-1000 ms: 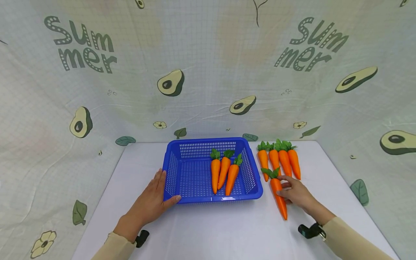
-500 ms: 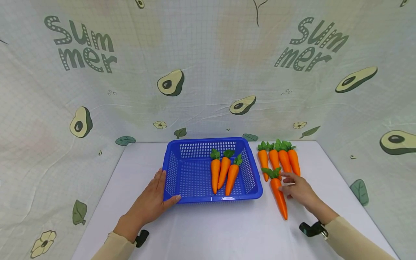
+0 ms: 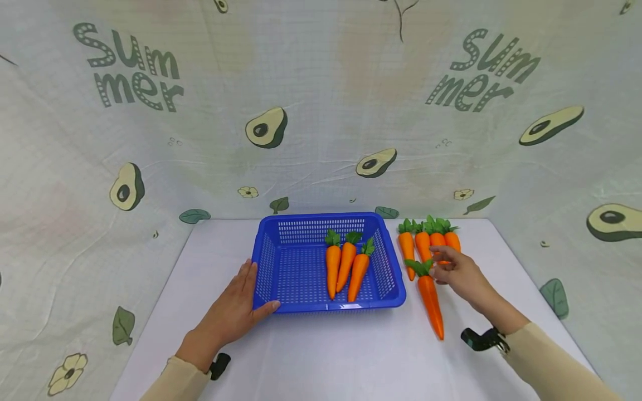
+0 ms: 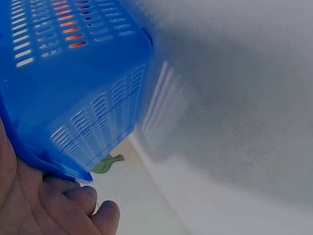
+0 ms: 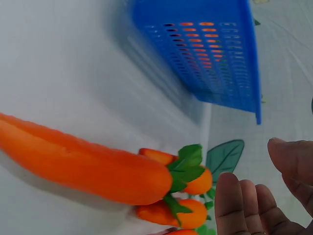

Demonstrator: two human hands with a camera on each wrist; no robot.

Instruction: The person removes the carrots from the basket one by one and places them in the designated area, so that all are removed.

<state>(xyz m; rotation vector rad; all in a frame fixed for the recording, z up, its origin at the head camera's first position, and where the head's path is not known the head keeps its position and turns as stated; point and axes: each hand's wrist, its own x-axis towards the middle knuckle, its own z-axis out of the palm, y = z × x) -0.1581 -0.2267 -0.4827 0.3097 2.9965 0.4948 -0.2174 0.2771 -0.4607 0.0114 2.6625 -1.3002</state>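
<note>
My left hand (image 3: pixel 233 309) lies along the left side of the blue plastic basket (image 3: pixel 321 307), with fairly straight fingers at the rim and the thumb at the front edge. In the left wrist view, its fingers (image 4: pixel 73 208) show just beneath the rim. My right hand (image 3: pixel 458 278) hovers with bent, parted fingers and nothing between them. Near its fingertips is a loose orange carrot (image 3: pixel 430 306) with green leaves, lying slantwise on the table. Behind it, several more carrots (image 3: pixel 407 248) lie side by side, partly covered by the hand. The right wrist view shows the loose carrot (image 5: pixel 98 169) close up.
Three carrots (image 3: pixel 332 273) lie in the right half of the basket, leaves toward the back. A white cloth covers the table (image 3: pixel 341 356). Patterned fabric (image 3: pixel 321 111) with avocados and "Summer" lettering hangs behind and at both sides.
My right hand has let go of the loose carrot and moved slightly back toward the carrot row. That carrot stays where it was. My left hand has not moved; the head view shifts slightly.
</note>
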